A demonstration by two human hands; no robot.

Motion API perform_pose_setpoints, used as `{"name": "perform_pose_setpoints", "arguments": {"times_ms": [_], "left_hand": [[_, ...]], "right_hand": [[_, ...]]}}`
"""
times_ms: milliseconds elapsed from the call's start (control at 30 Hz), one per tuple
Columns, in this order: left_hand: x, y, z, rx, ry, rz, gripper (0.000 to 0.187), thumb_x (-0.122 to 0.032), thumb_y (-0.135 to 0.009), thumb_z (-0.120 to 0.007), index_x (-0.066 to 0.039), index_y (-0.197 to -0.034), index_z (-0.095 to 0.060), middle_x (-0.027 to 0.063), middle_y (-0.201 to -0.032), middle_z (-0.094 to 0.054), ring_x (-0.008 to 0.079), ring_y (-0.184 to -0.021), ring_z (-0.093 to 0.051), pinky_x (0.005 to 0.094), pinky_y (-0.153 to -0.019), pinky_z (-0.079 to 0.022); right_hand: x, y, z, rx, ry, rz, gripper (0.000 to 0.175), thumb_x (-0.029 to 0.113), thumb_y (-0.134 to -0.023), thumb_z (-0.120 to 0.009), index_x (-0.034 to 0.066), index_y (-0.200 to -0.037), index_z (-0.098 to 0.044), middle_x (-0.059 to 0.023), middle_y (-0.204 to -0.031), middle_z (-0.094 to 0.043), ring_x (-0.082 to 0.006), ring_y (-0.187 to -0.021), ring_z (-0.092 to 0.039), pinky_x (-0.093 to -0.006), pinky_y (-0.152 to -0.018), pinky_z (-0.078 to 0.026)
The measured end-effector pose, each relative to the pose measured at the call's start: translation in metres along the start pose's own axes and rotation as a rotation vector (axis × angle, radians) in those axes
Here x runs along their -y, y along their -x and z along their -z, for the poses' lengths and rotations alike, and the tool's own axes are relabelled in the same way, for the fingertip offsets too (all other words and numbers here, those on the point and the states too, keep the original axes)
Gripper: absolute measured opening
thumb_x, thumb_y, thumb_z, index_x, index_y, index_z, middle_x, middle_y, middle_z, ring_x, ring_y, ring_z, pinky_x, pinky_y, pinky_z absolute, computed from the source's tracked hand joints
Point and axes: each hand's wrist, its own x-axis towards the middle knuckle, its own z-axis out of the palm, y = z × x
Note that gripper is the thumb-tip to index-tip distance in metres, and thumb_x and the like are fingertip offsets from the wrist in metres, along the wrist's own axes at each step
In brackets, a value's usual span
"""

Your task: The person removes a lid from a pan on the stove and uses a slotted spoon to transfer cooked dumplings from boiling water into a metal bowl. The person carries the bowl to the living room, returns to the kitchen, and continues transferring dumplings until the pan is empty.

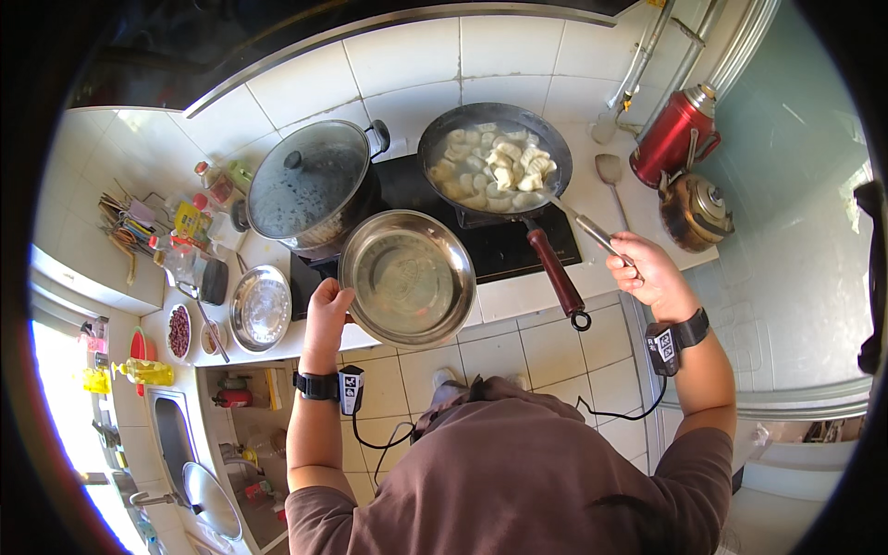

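My left hand (330,303) grips the rim of a round stainless steel dish (408,277), which has a little cloudy liquid in its bottom. In my right hand (644,267) is the metal handle of a ladle or skimmer (595,232); its head is hidden among dumplings. A heap of dumplings (517,165) sits raised at the right of a wok (427,136), and more lie in the steaming liquid around it. The wok stands on the black stove (492,258), its dark red handle (555,272) pointing towards me.
A lidded pot (309,182) stands left of the wok. Further left are a metal plate (261,309), a bowl of dark red beans (179,331) and bottles (216,182). On the right are a spatula (609,170), a red thermos flask (671,139) and a scorched kettle (694,211).
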Motion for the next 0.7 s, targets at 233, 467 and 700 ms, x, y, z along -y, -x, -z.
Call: {"name": "perform_pose_setpoints", "arguments": {"times_ms": [233, 467, 700], "left_hand": [[-0.004, 0.001, 0.0, -0.039, 0.047, 0.014, 0.007, -0.009, -0.078, -0.051, -0.006, -0.072, -0.048, -0.0012, -0.066, -0.05, 0.0055, -0.054, -0.049, 0.0207, -0.047, -0.046], [-0.011, 0.003, -0.008, -0.11, 0.122, -0.003, 0.009, -0.009, -0.077, -0.05, -0.003, -0.083, -0.05, 0.001, -0.071, -0.053, 0.0074, -0.058, -0.053, 0.0217, -0.049, -0.048], [-0.016, 0.004, -0.009, 0.025, 0.218, 0.053, 0.024, -0.005, -0.079, -0.046, 0.0, -0.102, -0.051, 0.0057, -0.085, -0.059, 0.0126, -0.069, -0.06, 0.0243, -0.058, -0.052]], "right_hand": [[0.006, 0.005, 0.002, 0.031, 0.01, 0.043, 0.008, 0.017, -0.085, -0.046, 0.0104, -0.085, -0.042, 0.0009, -0.065, -0.042, -0.0016, -0.047, -0.034, -0.0147, -0.037, -0.025], [0.009, 0.006, 0.003, 0.056, 0.001, 0.1, 0.009, 0.017, -0.085, -0.046, 0.0099, -0.087, -0.041, 0.0008, -0.066, -0.043, -0.0019, -0.047, -0.034, -0.0147, -0.037, -0.025], [-0.004, -0.004, 0.005, 0.011, -0.009, 0.003, 0.009, 0.017, -0.085, -0.047, 0.0098, -0.087, -0.041, -0.0001, -0.066, -0.042, -0.0024, -0.048, -0.034, -0.0146, -0.037, -0.026]]}}
